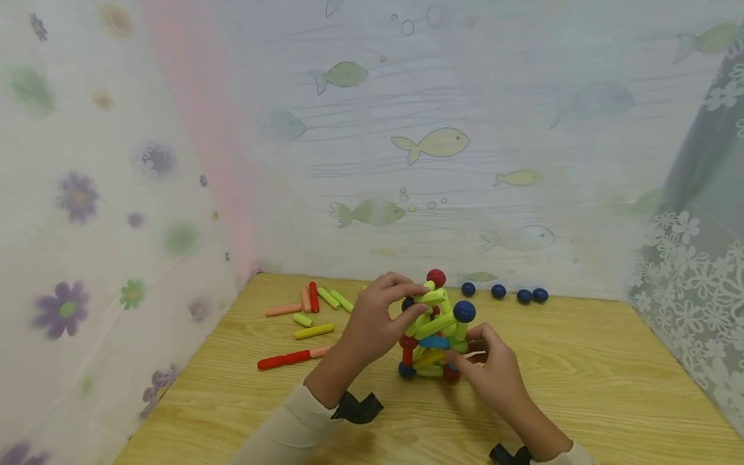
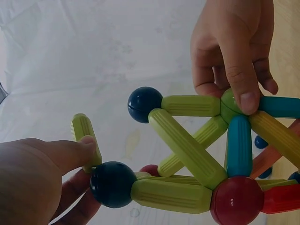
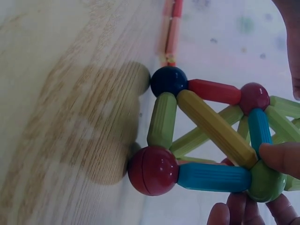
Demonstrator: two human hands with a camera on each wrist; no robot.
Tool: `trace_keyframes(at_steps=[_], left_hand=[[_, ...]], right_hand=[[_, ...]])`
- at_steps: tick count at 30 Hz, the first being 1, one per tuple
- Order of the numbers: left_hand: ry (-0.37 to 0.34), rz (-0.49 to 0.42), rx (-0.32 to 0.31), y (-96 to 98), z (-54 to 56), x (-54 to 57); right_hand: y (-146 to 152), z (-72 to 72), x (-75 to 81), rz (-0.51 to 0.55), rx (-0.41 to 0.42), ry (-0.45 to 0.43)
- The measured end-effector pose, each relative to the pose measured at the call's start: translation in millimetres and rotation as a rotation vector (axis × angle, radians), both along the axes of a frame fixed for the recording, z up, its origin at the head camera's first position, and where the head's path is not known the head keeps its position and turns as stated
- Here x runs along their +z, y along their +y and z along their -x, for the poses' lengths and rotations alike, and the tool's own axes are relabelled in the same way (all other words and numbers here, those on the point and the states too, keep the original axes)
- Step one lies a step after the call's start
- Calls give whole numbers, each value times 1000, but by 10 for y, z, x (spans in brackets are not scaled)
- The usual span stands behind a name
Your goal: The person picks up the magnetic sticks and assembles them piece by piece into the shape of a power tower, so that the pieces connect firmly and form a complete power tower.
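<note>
A frame of ribbed rods and coloured balls (image 1: pixel 433 326) stands on the table between the two hands. My left hand (image 1: pixel 374 320) is at its top left and pinches a short yellow-green rod (image 2: pixel 83 133) between thumb and fingers. The rod's lower end is right at a dark blue ball (image 2: pixel 112 185) on the frame's corner. With thumb and fingers, my right hand (image 1: pixel 494 371) grips a green ball (image 3: pixel 268 182) on the right side. Blue rods (image 3: pixel 214 177), a yellow rod (image 3: pixel 218 129) and red balls (image 3: pixel 153 170) make up the lower part.
Loose rods lie to the left: a yellow rod (image 1: pixel 314 331), a red rod (image 1: pixel 314 297) and several others. Several dark blue balls (image 1: pixel 498 291) sit along the table's back edge. A fish-patterned curtain (image 1: pixel 360 142) hangs behind the wooden table (image 1: pixel 610 374).
</note>
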State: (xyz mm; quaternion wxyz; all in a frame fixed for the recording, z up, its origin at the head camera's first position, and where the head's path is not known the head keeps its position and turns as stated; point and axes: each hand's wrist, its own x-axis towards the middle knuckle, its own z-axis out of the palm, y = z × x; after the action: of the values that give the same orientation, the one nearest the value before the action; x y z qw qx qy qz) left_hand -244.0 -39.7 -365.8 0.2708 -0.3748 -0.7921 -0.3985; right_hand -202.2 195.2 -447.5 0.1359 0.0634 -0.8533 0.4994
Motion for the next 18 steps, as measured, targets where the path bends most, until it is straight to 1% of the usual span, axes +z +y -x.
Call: trace_keyframes(at_steps=[4,12,18], left_hand=[[56,46,41,27,-13,-16],[231,124,124,79,-22,-55],[335,197,189,121,-32,-79]], right_hand=[[-8,7,-8,-1,4,1],[-5,0,-14,-9,8,13],[-6,1,-15,-5,11,21]])
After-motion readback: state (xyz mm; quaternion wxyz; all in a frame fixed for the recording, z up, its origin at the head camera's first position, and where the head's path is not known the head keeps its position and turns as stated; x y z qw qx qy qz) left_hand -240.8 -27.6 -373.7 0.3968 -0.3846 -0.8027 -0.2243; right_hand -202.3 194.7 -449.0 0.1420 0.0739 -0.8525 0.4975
